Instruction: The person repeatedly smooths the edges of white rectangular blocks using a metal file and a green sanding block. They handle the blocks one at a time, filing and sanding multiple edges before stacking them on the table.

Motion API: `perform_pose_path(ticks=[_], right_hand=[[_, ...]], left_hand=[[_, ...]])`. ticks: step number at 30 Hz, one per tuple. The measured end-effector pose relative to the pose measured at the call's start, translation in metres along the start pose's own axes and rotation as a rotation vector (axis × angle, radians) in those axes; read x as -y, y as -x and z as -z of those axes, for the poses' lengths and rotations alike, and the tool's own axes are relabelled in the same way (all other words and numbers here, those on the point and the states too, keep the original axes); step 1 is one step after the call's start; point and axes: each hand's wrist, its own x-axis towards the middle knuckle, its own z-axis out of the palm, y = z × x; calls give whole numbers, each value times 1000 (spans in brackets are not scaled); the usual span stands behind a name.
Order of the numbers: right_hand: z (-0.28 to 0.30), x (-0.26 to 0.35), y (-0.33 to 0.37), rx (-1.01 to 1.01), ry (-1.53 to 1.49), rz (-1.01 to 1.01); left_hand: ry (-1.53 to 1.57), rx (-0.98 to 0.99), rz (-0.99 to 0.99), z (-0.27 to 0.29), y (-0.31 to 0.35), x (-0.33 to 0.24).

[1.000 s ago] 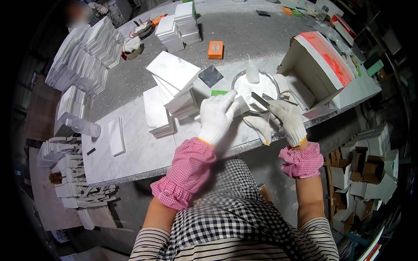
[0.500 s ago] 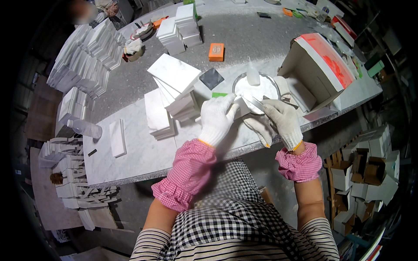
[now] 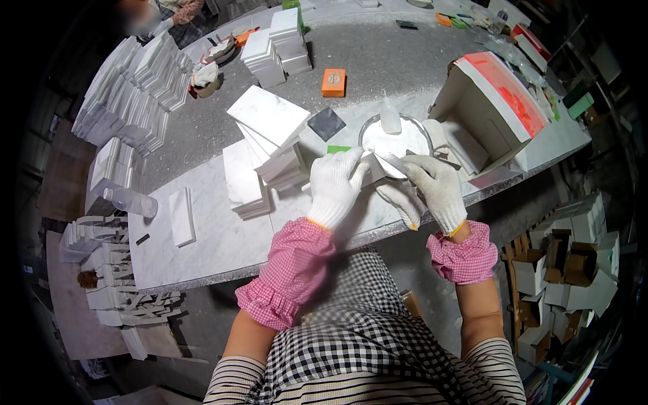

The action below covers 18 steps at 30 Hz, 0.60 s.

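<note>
Both my hands wear white knitted gloves. My left hand (image 3: 337,189) is closed on a white tile (image 3: 373,167), held tilted just in front of a round bowl (image 3: 362,133) of white paste or powder. Between the fingers of my right hand (image 3: 437,185) is a scraper (image 3: 398,164) with a thin flat blade, which lies at the tile's right edge; I cannot tell if they touch. A translucent squeeze bottle (image 3: 389,118) stands in the bowl. Below the scraper, a loose glove (image 3: 399,201) rests on the worktop. A green pad (image 3: 339,148) shows partly beyond my left hand.
Stacked white tiles (image 3: 270,118) stand left of my left hand, and more stacks (image 3: 135,88) line the far left. A dark square (image 3: 327,124) and an orange box (image 3: 333,82) lie beyond. An open carton (image 3: 486,101) is at right. Another person (image 3: 179,13) is at far left.
The scraper blade has moved slightly left and down from the bowl, closer to the tile. My left hand keeps its hold with little movement.
</note>
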Motion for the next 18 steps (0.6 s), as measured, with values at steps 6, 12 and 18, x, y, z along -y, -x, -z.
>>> perform_pose_path(ticks=[6,12,18], right_hand=[[1,8,2,-12,22,20],[0,8,3,-43,29,-11],[-3,-5,2,-122,117,67]], left_hand=[[-15,12,3,-2,1,2],[-42,10,4,-3,3,4],[-23,17,6,2,1,-2]])
